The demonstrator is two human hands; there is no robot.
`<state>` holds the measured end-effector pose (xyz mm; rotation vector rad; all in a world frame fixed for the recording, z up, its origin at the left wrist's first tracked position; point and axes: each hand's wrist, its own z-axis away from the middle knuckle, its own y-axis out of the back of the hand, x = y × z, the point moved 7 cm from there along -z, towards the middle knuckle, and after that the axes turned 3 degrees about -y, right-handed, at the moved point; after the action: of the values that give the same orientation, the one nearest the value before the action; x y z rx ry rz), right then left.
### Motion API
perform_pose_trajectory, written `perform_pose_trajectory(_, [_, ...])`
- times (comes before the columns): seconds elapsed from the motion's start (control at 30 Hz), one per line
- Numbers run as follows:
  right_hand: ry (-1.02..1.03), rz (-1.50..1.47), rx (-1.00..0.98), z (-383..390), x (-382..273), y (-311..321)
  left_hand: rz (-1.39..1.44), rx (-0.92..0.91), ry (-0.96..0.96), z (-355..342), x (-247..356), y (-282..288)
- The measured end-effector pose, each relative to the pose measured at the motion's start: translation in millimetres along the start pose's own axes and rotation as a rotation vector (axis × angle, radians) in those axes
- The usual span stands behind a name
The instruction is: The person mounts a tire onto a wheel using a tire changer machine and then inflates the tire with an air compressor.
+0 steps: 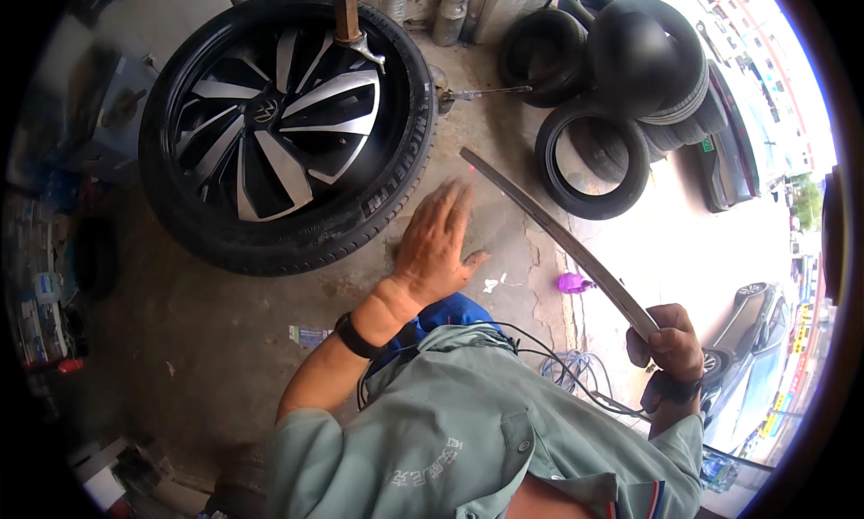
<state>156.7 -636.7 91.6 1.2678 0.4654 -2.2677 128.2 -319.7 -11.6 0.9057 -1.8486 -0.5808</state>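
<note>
My right hand (668,344) is wrapped round one end of a long, flat, slightly curved metal tire lever (562,237). The lever slants up and to the left, its far tip apart from the tire. My left hand (436,240) is open, fingers stretched out, holding nothing, just beyond the near right side of the wheel. Facing up at the upper left is a black and silver alloy rim (274,163) with a black tire (297,240) around it. The metal head of a tire changer (360,49) reaches down over the rim's far side.
Several loose tires (594,159) are piled at the upper right. A purple object (572,283) and a coiled blue hose (576,370) lie on the floor at the right. A thin metal rod (490,91) sticks out beside the wheel. A parked car (751,343) stands outside.
</note>
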Motion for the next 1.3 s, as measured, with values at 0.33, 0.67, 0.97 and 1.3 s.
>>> perform_pose_trajectory(0.33, [0.122,0.372,-0.024,39,-58,-31,0.208,0.218,-0.161,-44,39,18])
perform_pose_trajectory(0.67, [1.255,1.11,-0.454,-45,-180,-122,0.039,0.42,0.124,-12,-19,81])
perform_pose_trajectory(0.97, [1.455,0.386,-0.807,-125,-256,-217,0.041,0.635,0.391,-7,-59,142])
perform_pose_trajectory(1.3, [0.447,0.034,-0.393,-351,14,-424,0.431,0.89,0.769,71,-123,214])
